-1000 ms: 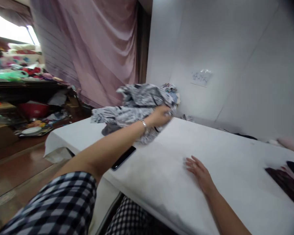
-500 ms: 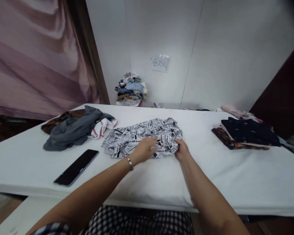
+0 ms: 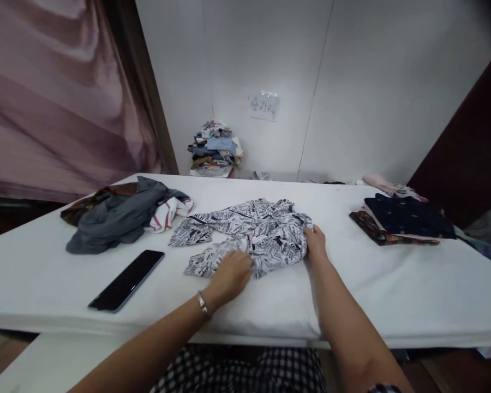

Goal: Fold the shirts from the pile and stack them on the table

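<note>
A crumpled black-and-white printed garment (image 3: 249,232) lies in the middle of the white table (image 3: 393,295). My left hand (image 3: 230,274), a bracelet on its wrist, grips the garment's near edge. At the garment's right edge, my right hand (image 3: 316,243) pinches the cloth.
A black phone (image 3: 126,279) lies on the table at the left front. Behind it sits a heap of grey, brown and red-striped clothes (image 3: 120,214). Folded dark clothes (image 3: 401,219) are stacked at the right. A pile of clothes (image 3: 215,149) rests against the white wall.
The printed garment was carried from the left and laid down in the table's middle. My left hand has since drawn its near edge toward me; my right hand took hold of its right edge.
</note>
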Demonstrator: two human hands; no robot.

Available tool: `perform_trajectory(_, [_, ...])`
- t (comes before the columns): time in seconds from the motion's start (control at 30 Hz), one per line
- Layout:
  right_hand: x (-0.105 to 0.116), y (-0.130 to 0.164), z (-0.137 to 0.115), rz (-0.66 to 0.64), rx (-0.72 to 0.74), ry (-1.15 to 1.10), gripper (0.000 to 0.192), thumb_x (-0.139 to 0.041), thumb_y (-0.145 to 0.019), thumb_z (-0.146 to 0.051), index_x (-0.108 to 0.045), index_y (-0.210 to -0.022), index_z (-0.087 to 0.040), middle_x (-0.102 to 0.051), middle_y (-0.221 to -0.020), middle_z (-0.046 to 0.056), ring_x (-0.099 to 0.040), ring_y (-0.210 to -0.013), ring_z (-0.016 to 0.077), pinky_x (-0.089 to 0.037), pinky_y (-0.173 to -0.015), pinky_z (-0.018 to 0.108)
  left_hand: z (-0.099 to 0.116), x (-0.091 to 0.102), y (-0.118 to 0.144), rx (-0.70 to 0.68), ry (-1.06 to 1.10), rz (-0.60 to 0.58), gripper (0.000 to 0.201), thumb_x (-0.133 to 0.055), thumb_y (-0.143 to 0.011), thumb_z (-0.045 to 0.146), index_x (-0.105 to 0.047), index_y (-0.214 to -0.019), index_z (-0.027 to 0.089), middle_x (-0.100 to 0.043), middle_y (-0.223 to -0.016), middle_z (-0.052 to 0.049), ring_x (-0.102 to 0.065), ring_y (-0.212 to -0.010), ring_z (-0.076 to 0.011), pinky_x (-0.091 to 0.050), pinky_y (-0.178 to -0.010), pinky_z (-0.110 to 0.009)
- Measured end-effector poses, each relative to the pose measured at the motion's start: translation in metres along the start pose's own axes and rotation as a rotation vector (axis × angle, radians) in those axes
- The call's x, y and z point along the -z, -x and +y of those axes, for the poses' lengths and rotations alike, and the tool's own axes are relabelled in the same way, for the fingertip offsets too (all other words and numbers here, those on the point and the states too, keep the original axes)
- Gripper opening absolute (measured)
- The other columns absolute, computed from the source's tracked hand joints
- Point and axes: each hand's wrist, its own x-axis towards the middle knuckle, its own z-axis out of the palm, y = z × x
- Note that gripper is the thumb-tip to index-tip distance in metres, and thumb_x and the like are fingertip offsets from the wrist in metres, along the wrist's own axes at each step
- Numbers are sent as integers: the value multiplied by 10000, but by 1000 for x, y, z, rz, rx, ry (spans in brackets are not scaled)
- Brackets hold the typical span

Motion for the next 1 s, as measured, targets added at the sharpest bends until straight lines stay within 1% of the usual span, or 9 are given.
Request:
perform_trajectory(0.13, [6, -7, 6, 30, 49, 76, 283, -626, -627, -358, -663, -819, -154, -662, -700, 4, -558, -673, 167, -436, -607, 266, 14, -9, 26, -81, 130, -106, 169, -425, -890, 312, -591, -869, 292, -653, -942, -72, -575, -919, -229, -447, -820, -369])
perform_trajectory(0.2, [8, -7, 7, 30, 77, 146, 322, -597, -662, -404, -673, -841, -148, -672, -727, 21, -563, -696, 181, -442, -624, 280, 10, -9, 28, -18, 150, -80, 189, -415, -895, 363, -594, -902, 302, -656, -970, -71, -586, -941, -236, -456, -820, -368])
perform_trajectory(0.3, [13, -5, 4, 20, 142, 287, 302, -582, -685, -445, -680, -736, -163, -664, -688, 34, -563, -732, 208, -441, -661, 300, -3, -4, 23, 109, 114, -48, 245, -393, -899, 407, -597, -919, 274, -659, -982, -85, -602, -942, -260, -464, -795, -393])
perform_trajectory(0.4, [22, -5, -3, 63, 205, 407, 272, -597, -686, -464, -668, -652, -203, -652, -662, 38, -570, -803, 239, -441, -751, 331, -14, 5, 16, 258, 90, -81, 252, -413, -892, 404, -601, -932, 240, -680, -982, -77, -627, -903, -250, -454, -738, -364])
perform_trajectory(0.57, [29, -11, -6, 253, 262, 229, 331, -564, -717, -454, -692, -867, -189, -691, -890, 59, -586, -978, 249, -459, -860, 375, -20, 24, 5, 354, 177, -94, 333, -410, -878, 513, -613, -873, 250, -701, -841, -33, -639, -760, -210, -395, -608, -297])
perform_trajectory(0.67, [20, -12, 1, 232, 192, -25, 369, -515, -761, -485, -644, -920, -178, -689, -891, 41, -624, -892, 215, -514, -784, 366, -21, 33, -11, 340, 197, -28, 358, -398, -880, 519, -618, -933, 242, -699, -928, -45, -635, -815, -211, -406, -641, -301])
perform_trajectory(0.77, [13, -13, 7, 167, 87, -265, 306, -584, -716, -452, -607, -869, -189, -677, -811, 5, -637, -800, 189, -540, -739, 347, -20, 32, -38, 307, 181, -7, 363, -407, -882, 493, -614, -1018, 228, -670, -1066, -70, -624, -903, -223, -437, -707, -320])
perform_trajectory(0.9, [16, -18, 12, 208, 56, -263, 220, -615, -663, -367, -589, -792, -191, -663, -740, -6, -631, -760, 186, -541, -701, 330, -19, 8, -79, 244, 109, 10, 423, -437, -875, 464, -558, -1190, 208, -593, -1237, -102, -550, -1112, -242, -448, -851, -337])
perform_trajectory(1.0, [24, -26, 16, 236, 81, -240, 186, -609, -644, -324, -583, -776, -196, -649, -700, -11, -622, -738, 190, -535, -666, 326, -27, -14, -104, 281, 79, -13, 395, -530, -823, 396, -589, -1155, 190, -618, -1197, -123, -552, -1120, -259, -441, -879, -350])
